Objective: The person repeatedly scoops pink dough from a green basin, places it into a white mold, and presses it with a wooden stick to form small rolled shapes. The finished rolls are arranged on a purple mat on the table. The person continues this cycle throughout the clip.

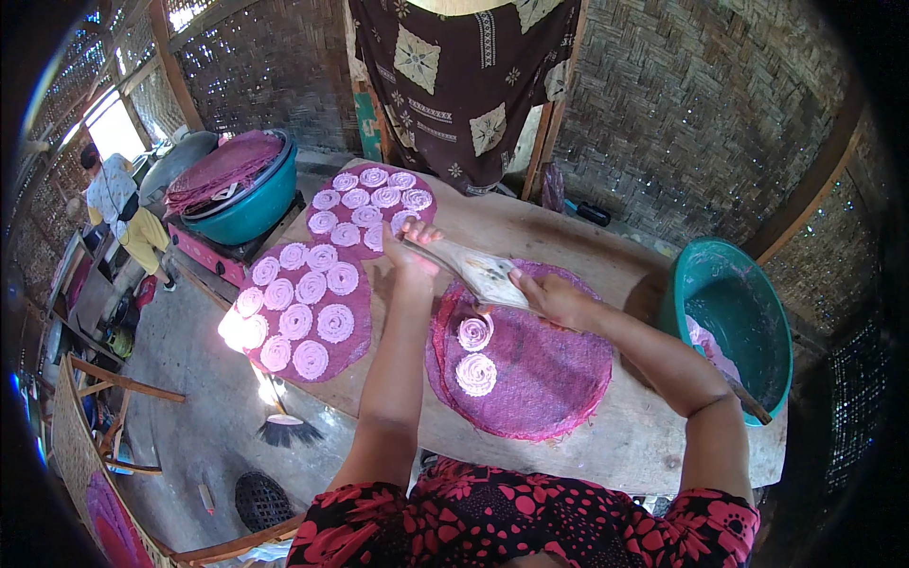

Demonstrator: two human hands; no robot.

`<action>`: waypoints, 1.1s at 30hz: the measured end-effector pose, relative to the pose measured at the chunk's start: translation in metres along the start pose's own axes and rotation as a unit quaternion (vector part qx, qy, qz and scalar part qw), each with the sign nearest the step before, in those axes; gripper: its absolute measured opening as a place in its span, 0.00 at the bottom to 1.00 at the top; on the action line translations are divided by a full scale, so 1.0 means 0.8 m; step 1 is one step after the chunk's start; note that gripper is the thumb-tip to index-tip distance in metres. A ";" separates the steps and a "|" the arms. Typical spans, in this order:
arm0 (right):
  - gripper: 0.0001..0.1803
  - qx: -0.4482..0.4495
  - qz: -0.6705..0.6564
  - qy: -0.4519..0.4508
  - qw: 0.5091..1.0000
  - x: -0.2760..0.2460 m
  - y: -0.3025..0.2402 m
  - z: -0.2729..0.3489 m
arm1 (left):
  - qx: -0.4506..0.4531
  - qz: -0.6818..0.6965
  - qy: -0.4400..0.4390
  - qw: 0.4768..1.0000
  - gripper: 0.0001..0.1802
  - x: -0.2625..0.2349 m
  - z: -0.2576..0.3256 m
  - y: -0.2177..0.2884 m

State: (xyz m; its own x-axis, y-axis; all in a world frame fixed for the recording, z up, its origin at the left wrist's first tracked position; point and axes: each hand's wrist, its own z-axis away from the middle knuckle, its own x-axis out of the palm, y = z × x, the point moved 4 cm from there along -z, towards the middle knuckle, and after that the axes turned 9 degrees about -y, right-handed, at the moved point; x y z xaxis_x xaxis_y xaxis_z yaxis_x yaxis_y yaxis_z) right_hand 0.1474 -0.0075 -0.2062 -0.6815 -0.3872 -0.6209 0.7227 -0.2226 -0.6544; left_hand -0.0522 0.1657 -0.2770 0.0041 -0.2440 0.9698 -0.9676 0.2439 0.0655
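Fingers of your left hand (pixel 414 248) and right hand (pixel 552 298) grip a pale piping bag (pixel 478 273) at each end, its middle over the purple mat (pixel 549 379) bearing two pink spiral swirls (pixel 475 354)

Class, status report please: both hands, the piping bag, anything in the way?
Left hand and right hand both grip the piping bag over the purple mat. Two swirls laid. Nothing in the way.
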 end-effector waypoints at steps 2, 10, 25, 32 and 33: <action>0.50 -0.009 -0.021 0.005 1.000 0.011 -0.001 -0.008 | -0.011 -0.011 0.014 1.000 0.32 0.002 -0.005 0.015; 0.50 -0.020 -0.048 -0.049 0.997 0.030 -0.018 -0.019 | 0.014 -0.068 -0.039 0.997 0.30 0.030 0.004 0.056; 0.45 -0.049 -0.179 -0.067 0.980 0.027 -0.023 -0.013 | 0.031 -0.337 0.031 0.940 0.43 0.042 0.075 0.094; 0.43 -0.048 -0.247 -0.108 0.962 0.063 0.027 0.018 | -0.013 -0.544 0.059 0.837 0.36 -0.016 0.152 0.082; 0.42 -0.022 -0.247 -0.101 0.963 0.067 0.037 0.021 | -0.026 -0.586 0.063 0.808 0.36 -0.024 0.162 0.078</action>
State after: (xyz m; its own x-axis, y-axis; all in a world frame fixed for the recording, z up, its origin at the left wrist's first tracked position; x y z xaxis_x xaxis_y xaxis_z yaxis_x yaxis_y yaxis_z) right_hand 0.1344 -0.0497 -0.2519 -0.9018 -0.4106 -0.1350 0.3070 -0.3885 -0.8688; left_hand -0.1456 0.0641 -0.3223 0.9377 -0.2395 0.2518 -0.2698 -0.0450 0.9619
